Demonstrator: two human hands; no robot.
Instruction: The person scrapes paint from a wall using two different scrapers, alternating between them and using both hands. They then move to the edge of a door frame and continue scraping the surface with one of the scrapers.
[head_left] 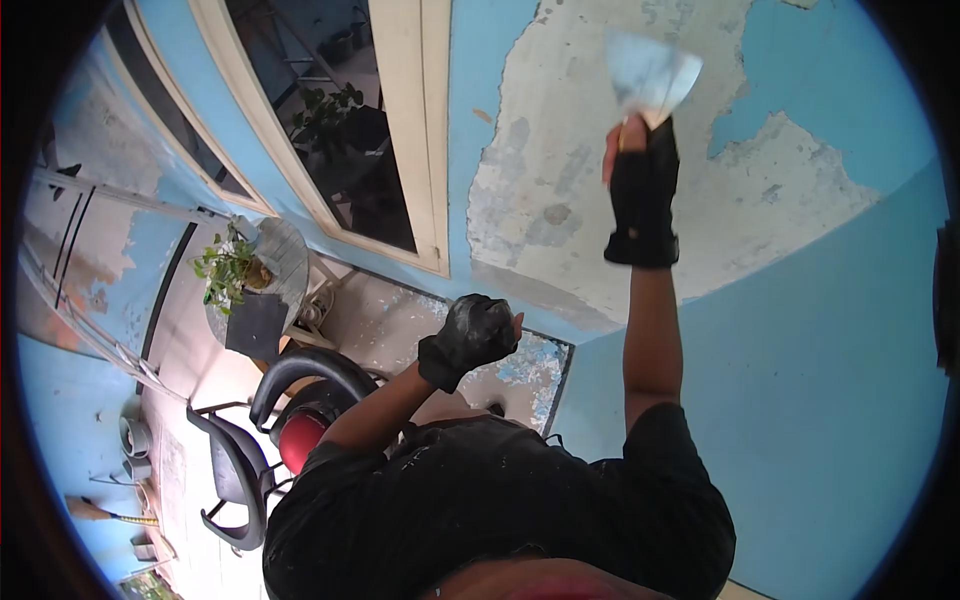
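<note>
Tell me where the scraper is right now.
In the head view, the scraper is at the upper right, held in the right hand, over the pale bare patch of wall right of the window frame.

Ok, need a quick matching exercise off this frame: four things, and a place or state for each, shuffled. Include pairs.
Things
1. scraper
2. left hand
3. potted plant
4. paint flakes

Places and states
A. on the round table
B. on the floor
C. in the right hand
D. gloved, fingers curled

Pairs: 1-C, 2-D, 3-A, 4-B
</note>
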